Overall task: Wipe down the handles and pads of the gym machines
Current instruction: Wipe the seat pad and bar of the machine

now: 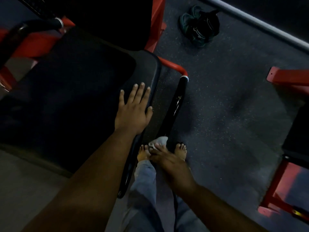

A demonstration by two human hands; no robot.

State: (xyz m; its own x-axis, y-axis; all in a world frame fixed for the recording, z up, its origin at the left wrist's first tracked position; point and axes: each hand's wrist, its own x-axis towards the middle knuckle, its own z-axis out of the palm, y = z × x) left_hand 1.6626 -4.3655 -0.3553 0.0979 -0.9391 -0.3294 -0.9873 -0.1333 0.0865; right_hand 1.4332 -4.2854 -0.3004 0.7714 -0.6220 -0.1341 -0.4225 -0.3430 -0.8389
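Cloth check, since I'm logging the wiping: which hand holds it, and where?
The right hand pinches the cloth at its near end; the left hand holds nothing.

Head camera, looking steeply down.
One wide view from above, close over the black seat pad (70, 91), with speckled floor (225, 106) to the right.

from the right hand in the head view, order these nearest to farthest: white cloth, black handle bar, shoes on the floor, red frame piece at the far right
1. white cloth, pinched in the right hand.
2. black handle bar, running up from the cloth.
3. red frame piece, at the right edge.
4. shoes, up by the grey rail.
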